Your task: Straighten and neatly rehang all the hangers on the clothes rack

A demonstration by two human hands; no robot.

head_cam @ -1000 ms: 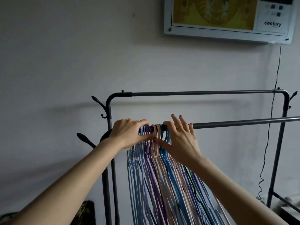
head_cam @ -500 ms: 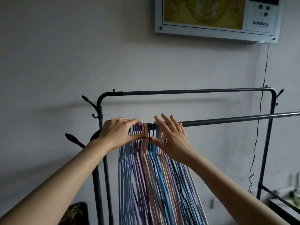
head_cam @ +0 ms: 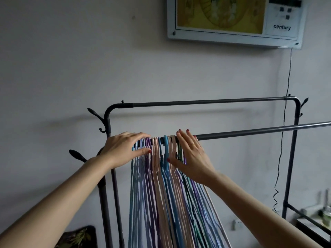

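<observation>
hands: 2 [head_cam: 125, 149] [head_cam: 190, 156] | rack rails: 2, upper [head_cam: 206, 102], lower [head_cam: 259, 130] | hangers [head_cam: 166, 185] on lower rail: too dense to count
</observation>
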